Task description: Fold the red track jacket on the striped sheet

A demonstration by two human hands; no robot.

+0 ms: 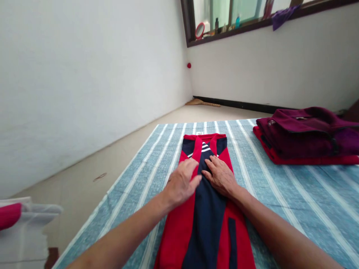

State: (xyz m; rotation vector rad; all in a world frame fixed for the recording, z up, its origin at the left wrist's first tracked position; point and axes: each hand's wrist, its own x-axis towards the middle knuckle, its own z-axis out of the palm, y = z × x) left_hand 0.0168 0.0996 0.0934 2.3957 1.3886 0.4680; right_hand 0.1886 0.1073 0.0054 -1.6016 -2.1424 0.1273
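A red and navy garment (209, 209) with white stripes near its top lies folded into a long, narrow shape, stretching from the near edge of the view toward the far edge of the striped cloth. My left hand (183, 179) is on the red strip at its left, thumb held apart and the other fingers bent slightly over the fabric. On the navy middle part rests my right hand (220, 175), palm down with fingers spread. Neither hand grips the cloth. My forearms cover parts of the garment's sides.
A blue cloth with white stripes (134, 179) covers the surface below. At the right sits a stack of folded maroon and red clothes (303, 138). White fabric (28, 231) shows at lower left, and a broom (202, 102) lies on the floor by the far corner.
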